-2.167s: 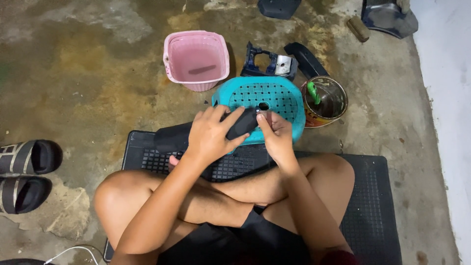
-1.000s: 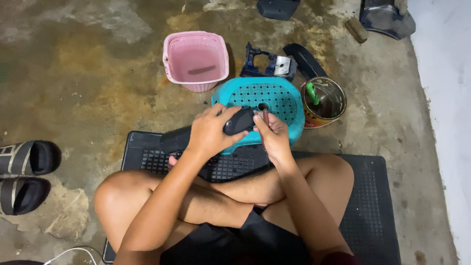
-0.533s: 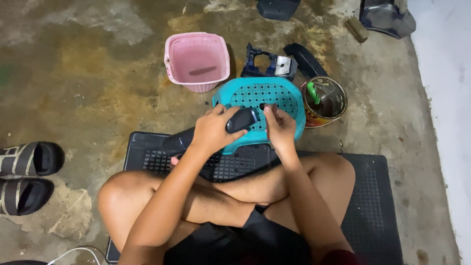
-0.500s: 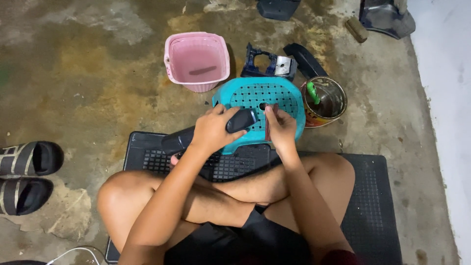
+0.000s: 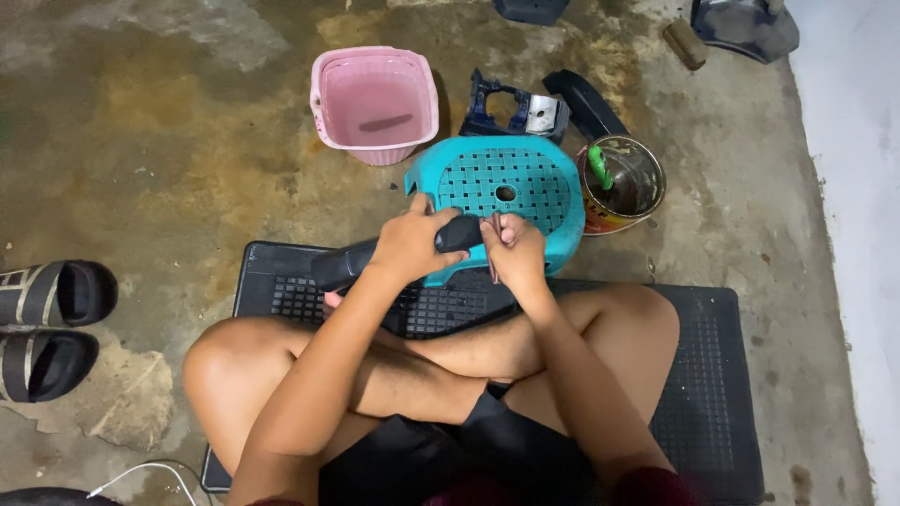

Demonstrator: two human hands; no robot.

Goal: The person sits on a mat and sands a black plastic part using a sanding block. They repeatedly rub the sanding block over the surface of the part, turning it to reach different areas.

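Observation:
My left hand (image 5: 412, 245) grips a long black plastic part (image 5: 342, 265) and holds it across the front edge of a teal perforated stool (image 5: 525, 183). My right hand (image 5: 514, 253) is closed around a thin tool (image 5: 493, 251) whose tip meets the right end of the black part. Both hands are close together over the near side of the stool. I sit cross-legged on a black rubber mat (image 5: 712, 375).
A pink basket (image 5: 375, 101) stands behind the stool on the left. A metal tin with a green-handled tool (image 5: 621, 180) sits at the stool's right. Dark blue and black plastic parts (image 5: 514, 105) lie behind. Two sandals (image 5: 47, 323) rest at the left on the stained concrete floor.
The hands and the black part have shifted slightly up and forward over the stool. The right hand has worked the thin tool at the part's end.

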